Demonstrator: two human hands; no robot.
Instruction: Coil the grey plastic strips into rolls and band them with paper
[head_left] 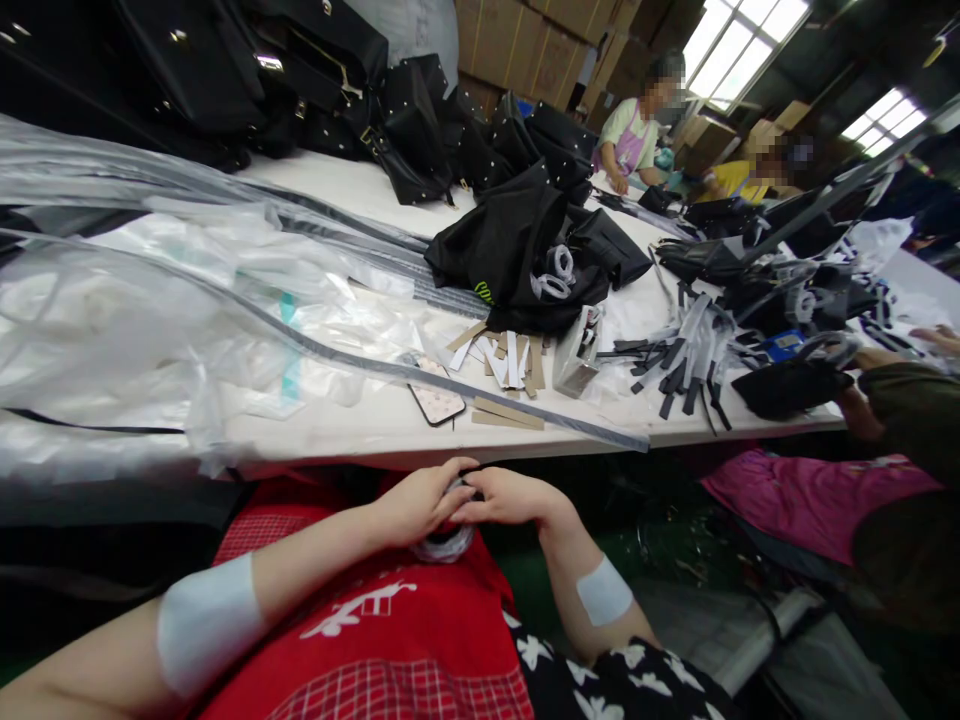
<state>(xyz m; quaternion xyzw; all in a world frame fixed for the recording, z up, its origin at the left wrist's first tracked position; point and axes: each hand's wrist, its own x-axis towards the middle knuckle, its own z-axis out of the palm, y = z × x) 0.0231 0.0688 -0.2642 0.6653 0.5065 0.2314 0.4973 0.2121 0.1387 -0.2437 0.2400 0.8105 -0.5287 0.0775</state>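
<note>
At the table's front edge, my left hand (420, 506) and my right hand (508, 497) meet above my red apron (405, 640). The fingers of both are curled together around a ring-shaped piece wrapped in clear plastic (448, 545). My fingers cover its upper part, so its full form is hidden. Just beyond them on the table lie a phone (439, 405) in a patterned case and flat brown strips (508, 413). A long grey plastic-wrapped strip (360, 367) crosses over the phone.
Plastic sheeting (150, 310) covers the table's left. Black bags (420, 135) stand behind; another (517, 240) carries similar wrapped rings (560, 265). A small box (577, 355) and dark wrapped straps (686, 350) lie rightward. A co-worker's sleeve (911, 425) is close at right; others work farther back.
</note>
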